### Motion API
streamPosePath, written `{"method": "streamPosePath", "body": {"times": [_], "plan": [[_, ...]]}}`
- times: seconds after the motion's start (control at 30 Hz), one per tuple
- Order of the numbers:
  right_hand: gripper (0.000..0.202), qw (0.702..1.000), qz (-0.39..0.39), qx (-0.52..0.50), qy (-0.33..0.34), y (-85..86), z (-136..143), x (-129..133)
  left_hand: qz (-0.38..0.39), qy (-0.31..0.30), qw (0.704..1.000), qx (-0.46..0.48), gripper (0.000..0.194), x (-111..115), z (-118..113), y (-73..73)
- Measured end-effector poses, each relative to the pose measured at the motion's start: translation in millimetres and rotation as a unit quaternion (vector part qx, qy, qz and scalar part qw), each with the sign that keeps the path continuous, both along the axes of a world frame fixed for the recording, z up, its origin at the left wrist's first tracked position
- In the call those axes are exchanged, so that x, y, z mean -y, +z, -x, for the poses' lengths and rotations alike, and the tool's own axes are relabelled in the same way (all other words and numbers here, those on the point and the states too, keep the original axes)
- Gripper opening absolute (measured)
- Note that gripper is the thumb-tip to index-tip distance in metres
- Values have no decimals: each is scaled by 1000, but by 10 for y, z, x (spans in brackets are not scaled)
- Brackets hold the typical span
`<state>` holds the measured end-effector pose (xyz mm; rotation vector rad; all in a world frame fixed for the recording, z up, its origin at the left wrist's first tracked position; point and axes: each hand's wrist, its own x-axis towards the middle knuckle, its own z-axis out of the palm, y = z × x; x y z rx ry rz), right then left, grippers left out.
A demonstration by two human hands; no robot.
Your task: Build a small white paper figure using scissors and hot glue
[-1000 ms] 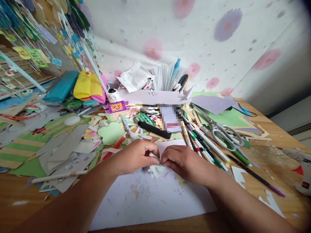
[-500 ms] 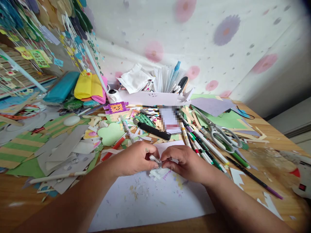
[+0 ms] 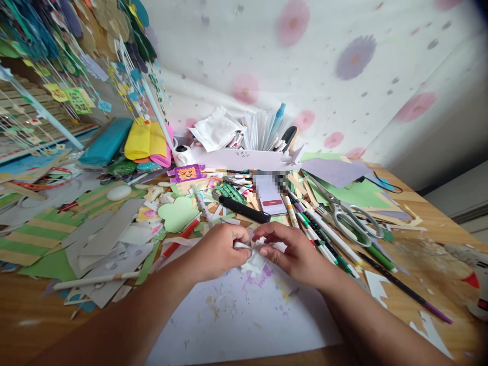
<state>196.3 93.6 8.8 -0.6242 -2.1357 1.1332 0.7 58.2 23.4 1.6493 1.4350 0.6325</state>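
Observation:
My left hand (image 3: 223, 251) is closed in a pinch on a small white paper piece (image 3: 256, 262) with a notched edge. Part of it looks rolled or folded at the left fingertips. From the other side, the thumb and forefinger of my right hand (image 3: 292, 251) curve around the upper right edge of the same piece. My fingers hide part of its shape. Both hands are above a white sheet (image 3: 236, 325) marked with purple and yellow stains.
Behind the hands lie a black utility knife (image 3: 246, 209), a phone (image 3: 272, 201) and several markers (image 3: 331, 236). Scissors (image 3: 348, 216) rest at right, near a glue gun (image 3: 478, 284). Paper scraps (image 3: 102, 249) cover the left. A white box (image 3: 244, 158) stands at the back.
My right fingers have loosened and spread a little, and more of the white paper piece shows. My left hand keeps its pinch. The view has shifted slightly.

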Motion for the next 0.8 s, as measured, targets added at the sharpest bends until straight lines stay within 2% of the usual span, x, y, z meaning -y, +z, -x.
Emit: {"method": "streamPosePath", "body": {"times": [0.1,0.23,0.47,0.6,0.8], "plan": [[32,993,102,-48,-32,-59,31,14,-11,40,998,42,16,-1,-17,12],[43,967,204,-134,-68,-123,127,27,-9,89,990,106,17,9,-48,2],[45,899,361,-241,-53,-85,175,-7,49,88,971,217,18,36,-132,64],[42,890,379,-249,-44,-89,170,-15,72,96,964,239,17,35,-139,61],[37,932,304,-197,-15,-92,146,-41,81,111,959,247,9,28,-136,22]]}}
